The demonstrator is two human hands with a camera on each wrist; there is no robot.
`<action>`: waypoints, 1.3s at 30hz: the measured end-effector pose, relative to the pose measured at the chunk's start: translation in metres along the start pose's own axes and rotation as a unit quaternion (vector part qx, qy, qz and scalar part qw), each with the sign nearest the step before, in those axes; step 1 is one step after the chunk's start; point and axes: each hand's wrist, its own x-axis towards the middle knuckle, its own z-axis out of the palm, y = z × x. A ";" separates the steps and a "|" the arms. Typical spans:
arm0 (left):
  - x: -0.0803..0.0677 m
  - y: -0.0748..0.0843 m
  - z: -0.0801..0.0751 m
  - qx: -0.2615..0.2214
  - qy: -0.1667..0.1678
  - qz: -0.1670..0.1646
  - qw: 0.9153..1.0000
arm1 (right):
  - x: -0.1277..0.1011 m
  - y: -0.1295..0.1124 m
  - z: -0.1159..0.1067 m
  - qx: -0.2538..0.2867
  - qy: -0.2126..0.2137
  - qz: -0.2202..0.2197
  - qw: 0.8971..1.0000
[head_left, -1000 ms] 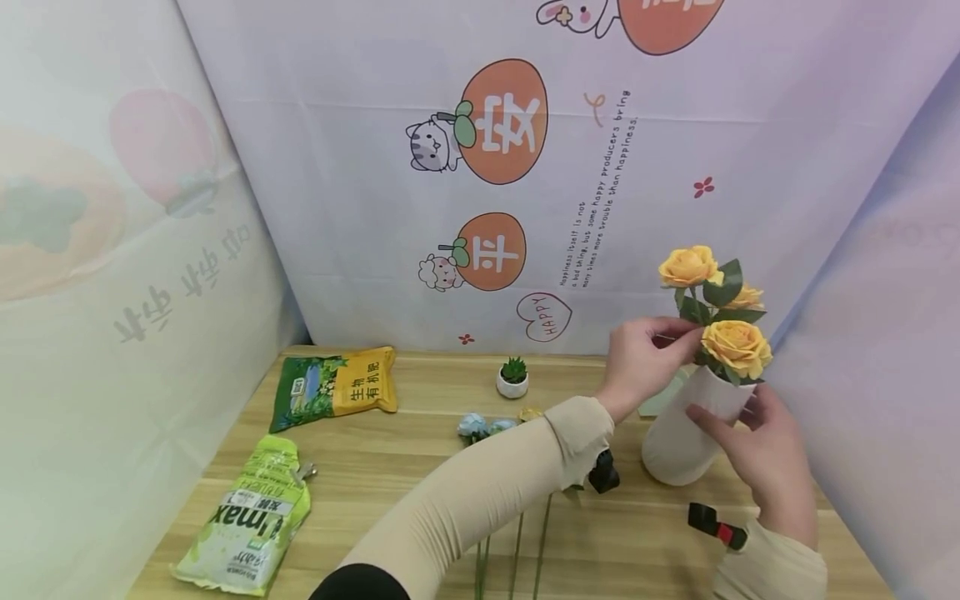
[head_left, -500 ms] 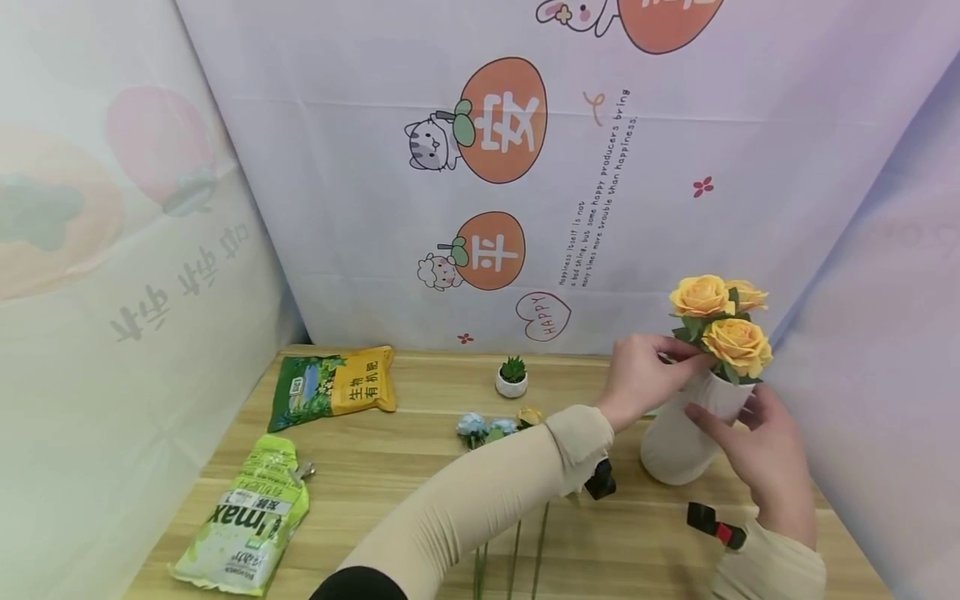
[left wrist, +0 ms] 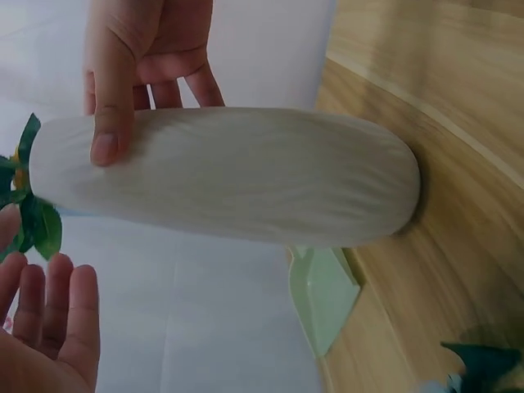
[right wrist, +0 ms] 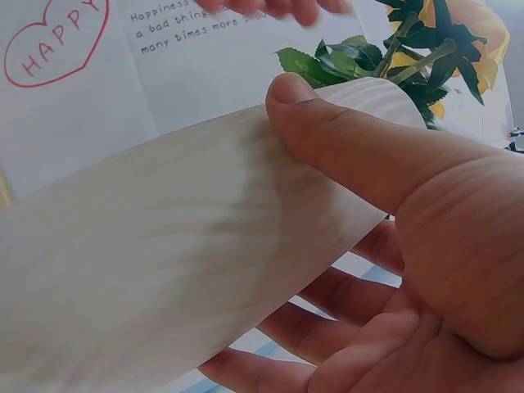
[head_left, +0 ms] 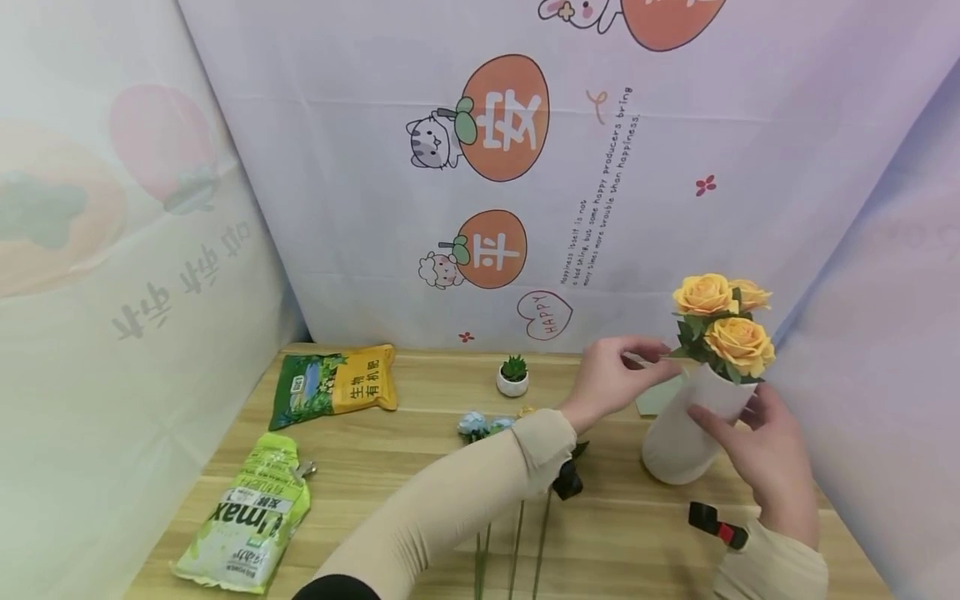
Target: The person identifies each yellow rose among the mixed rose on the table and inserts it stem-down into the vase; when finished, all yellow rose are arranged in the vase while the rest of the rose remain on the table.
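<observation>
Right hand (head_left: 772, 454) is clamping the upper part of the white vase (head_left: 682, 435), thumb lying along the near side, fingers curling round the far side. Left hand (head_left: 609, 377) is holding nothing: thumb and fingers are standing apart, loosely bent, tips hovering just beside the leaves (head_left: 692, 331) at the vase mouth; whether they are brushing a leaf I'm not able to tell. The vase is resting base-down on the wooden table (head_left: 375, 487), mouth facing up, long axis running upward and slanting to the right from the head view. Three yellow roses (head_left: 738, 343) are sitting in it, blooms clustering above the rim, the front one facing outward, stems running down inside. Compared with half a second ago, the left hand is no longer pinching in beneath the blooms but drawing away to the left; the leftmost rose is sitting lower than a second ago. The right hand is keeping its place.
</observation>
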 end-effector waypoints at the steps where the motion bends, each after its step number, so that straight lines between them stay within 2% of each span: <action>1: -0.004 -0.002 -0.005 -0.007 -0.005 -0.012 1.000 | 0.000 0.001 0.000 -0.001 -0.002 0.003 1.000; 4: -0.015 -0.007 -0.023 -0.019 -0.015 -0.049 0.998 | 0.002 0.002 0.000 -0.001 -0.005 0.005 1.000; 8: -0.034 -0.016 -0.051 -0.003 -0.011 -0.087 0.996 | 0.003 0.004 0.000 0.002 -0.006 0.002 1.000; 13: -0.063 -0.031 -0.085 0.008 0.002 -0.117 0.993 | 0.003 0.003 0.000 0.003 -0.005 0.004 1.000; 17: -0.090 -0.045 -0.102 -0.008 0.007 -0.151 0.988 | 0.002 0.002 -0.001 0.005 -0.006 0.010 1.000; 23: -0.131 -0.060 -0.111 -0.001 -0.022 -0.185 0.982 | 0.001 -0.001 -0.001 0.003 -0.009 0.017 1.000; 29: -0.167 -0.074 -0.111 0.009 -0.047 -0.206 0.977 | 0.001 -0.001 -0.001 0.002 -0.012 0.016 1.000; 33: -0.182 -0.081 -0.110 0.024 -0.052 -0.221 0.974 | 0.002 0.000 -0.003 0.002 -0.018 0.023 1.000; 39: -0.192 -0.081 -0.110 0.058 -0.051 -0.223 0.972 | 0.002 -0.001 -0.004 -0.007 -0.017 0.020 1.000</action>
